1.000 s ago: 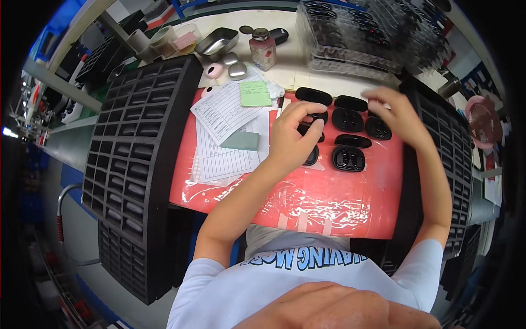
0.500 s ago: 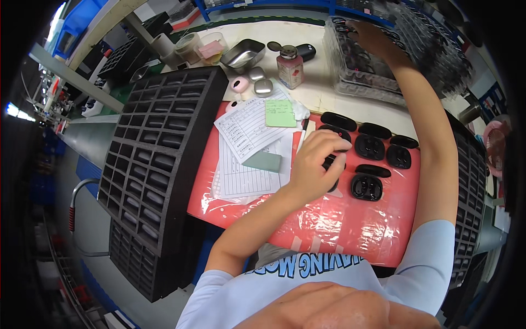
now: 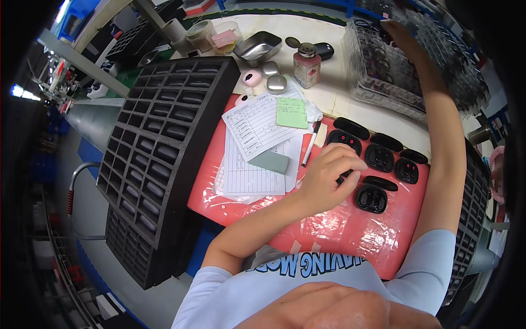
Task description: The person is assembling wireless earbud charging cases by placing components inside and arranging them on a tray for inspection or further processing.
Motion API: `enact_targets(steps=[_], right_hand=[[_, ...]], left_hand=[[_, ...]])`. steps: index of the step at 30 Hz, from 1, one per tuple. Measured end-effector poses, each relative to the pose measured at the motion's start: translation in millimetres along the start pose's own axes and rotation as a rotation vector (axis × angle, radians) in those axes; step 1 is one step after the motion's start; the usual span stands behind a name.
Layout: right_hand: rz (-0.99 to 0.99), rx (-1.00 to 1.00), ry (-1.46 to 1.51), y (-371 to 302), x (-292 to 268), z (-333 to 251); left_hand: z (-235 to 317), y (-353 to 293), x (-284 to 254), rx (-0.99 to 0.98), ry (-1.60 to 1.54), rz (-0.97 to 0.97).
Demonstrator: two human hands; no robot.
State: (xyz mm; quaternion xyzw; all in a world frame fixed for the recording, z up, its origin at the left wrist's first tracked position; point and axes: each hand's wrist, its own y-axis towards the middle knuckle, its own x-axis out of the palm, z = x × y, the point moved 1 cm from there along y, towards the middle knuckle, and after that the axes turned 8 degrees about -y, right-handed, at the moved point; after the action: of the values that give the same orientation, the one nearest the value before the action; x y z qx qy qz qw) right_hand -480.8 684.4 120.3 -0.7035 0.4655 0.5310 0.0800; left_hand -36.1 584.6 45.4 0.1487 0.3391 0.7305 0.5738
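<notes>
My left hand hovers over the red mat with thumb and fingers curled together. Something dark shows between thumb and forefinger; I cannot tell whether it is held or lies behind. Around this hand stand open black earbud cases: one with two red lights, one to its right, one at the far right with a red light, and a nearer one. My right hand reaches over a clear plastic tray of dark, earbud-like pieces. Its fingertips are at a dark piece, blurred and partly hidden.
Papers with a green note lie left of the cases, beside a marker. Black foam trays rise at the left. Behind are a pump bottle, a metal dish and tape rolls. Clear trays are stacked right.
The view has shifted, moving the scene rightward. My left hand is nearer me relative to the back-left case, uncovering it. Two red lights show there now, and one on the far-right case.
</notes>
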Motion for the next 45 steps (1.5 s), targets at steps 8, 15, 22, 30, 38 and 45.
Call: enact_targets(steps=[8, 15, 22, 30, 38, 45], right_hand=[[-0.219, 0.414, 0.714, -171.3, -57.3, -97.6], [-0.661, 0.275, 0.512, -340.3, -58.6, -165.0], [-0.712, 0.361, 0.549, -387.5, -54.0, -166.3], [-0.582, 0.482, 0.775, -399.0, -46.4, -150.5], [-0.512, 0.551, 1.249, -394.0, -48.7, -141.4], [-0.435, 0.510, 1.233, -399.4, -43.3, -140.2]], left_hand=[[-1.9, -1.7, 6.1, -0.036, -0.039, 0.077], [13.4, -18.2, 18.6, 0.051, -0.135, 0.001], [20.0, -33.2, 35.1, -0.148, -0.206, -0.362], [8.5, -25.9, 31.4, -0.517, -0.643, -0.544], [-4.2, -21.3, 20.3, -0.871, -1.195, -0.416], [-14.4, -26.4, 24.1, -0.881, -1.553, -0.334]])
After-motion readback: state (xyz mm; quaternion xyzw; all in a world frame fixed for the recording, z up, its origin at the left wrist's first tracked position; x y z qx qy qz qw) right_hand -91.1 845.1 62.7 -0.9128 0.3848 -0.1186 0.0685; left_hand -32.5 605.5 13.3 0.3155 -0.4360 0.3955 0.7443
